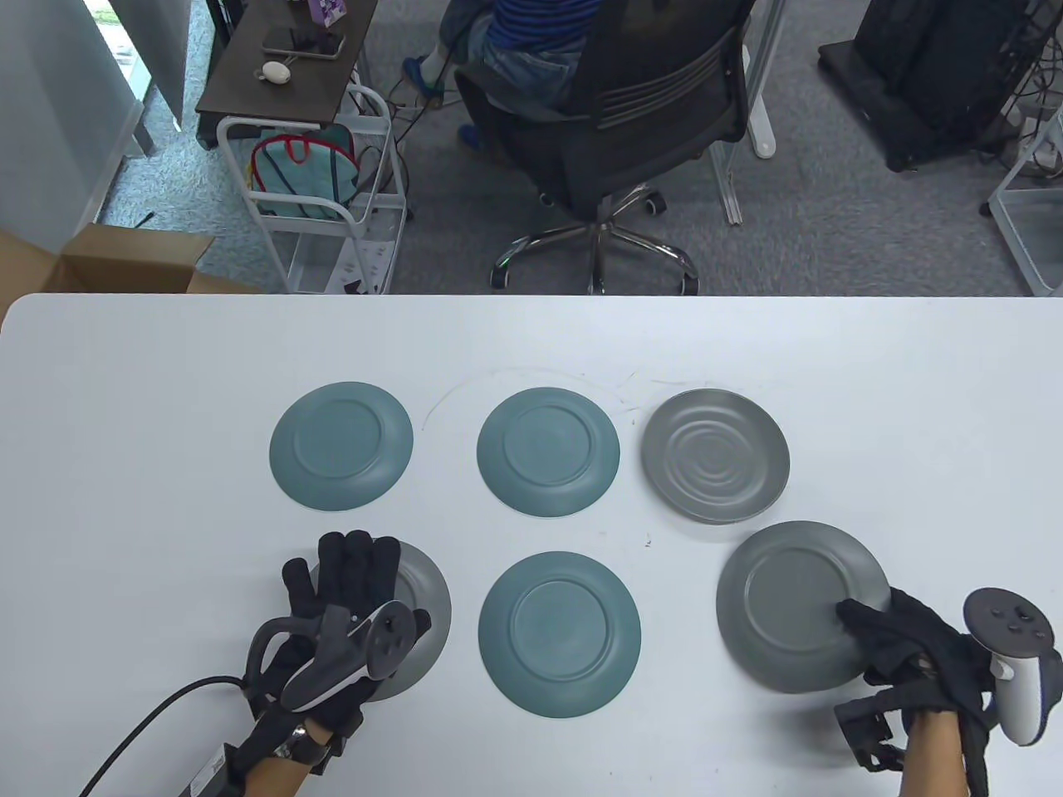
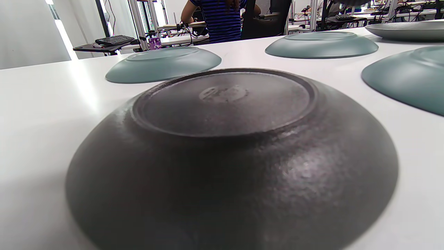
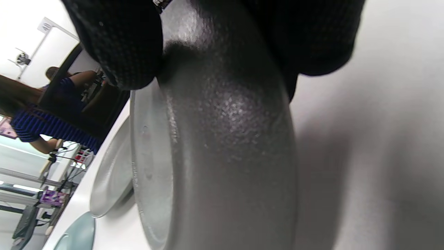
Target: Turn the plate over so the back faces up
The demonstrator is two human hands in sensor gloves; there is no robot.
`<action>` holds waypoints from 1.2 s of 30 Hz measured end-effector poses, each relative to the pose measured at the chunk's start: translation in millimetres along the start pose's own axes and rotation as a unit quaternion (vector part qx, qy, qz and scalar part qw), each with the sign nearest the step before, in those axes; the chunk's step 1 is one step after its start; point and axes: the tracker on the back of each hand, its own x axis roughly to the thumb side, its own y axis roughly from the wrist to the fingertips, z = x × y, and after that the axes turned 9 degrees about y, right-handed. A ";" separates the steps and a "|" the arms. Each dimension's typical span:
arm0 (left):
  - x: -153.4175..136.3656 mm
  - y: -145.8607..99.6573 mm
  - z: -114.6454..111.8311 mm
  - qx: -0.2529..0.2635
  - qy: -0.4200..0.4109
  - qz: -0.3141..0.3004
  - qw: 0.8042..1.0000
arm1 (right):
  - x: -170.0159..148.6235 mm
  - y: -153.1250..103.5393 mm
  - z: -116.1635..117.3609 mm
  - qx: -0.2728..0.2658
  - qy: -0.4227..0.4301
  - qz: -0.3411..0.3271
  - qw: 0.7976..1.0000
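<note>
Six plates lie on the white table (image 1: 166, 374). Three teal plates (image 1: 340, 446), (image 1: 548, 452), (image 1: 559, 633) show their backs. A grey plate (image 1: 715, 456) at the back right lies face up, with ripples. My right hand (image 1: 864, 639) grips the near-right rim of the front-right grey plate (image 1: 789, 598), back up, thumb on top. In the right wrist view, fingers (image 3: 118, 41) pinch its rim (image 3: 225, 139). My left hand (image 1: 349, 581) is spread flat over the front-left grey plate (image 1: 423, 598), whose back faces up in the left wrist view (image 2: 225, 104).
The table's far edge (image 1: 531, 295) borders a floor with an office chair (image 1: 614, 108) and a seated person. A white cart (image 1: 315, 191) and a cardboard box (image 1: 124, 261) stand at the back left. A cable (image 1: 149, 714) trails from my left wrist.
</note>
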 end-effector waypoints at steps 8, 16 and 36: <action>0.8 0.5 -0.8 -0.003 0.005 0.002 1.000 | -12.3 10.7 2.6 -0.010 -0.049 0.037 0.998; 0.9 1.1 -1.3 -0.006 0.006 0.002 1.000 | -12.8 16.7 5.3 -0.014 -0.080 0.055 0.995; 0.9 1.4 -0.7 -0.009 0.006 0.002 1.000 | 0.9 13.0 15.9 -0.059 -0.204 0.058 0.975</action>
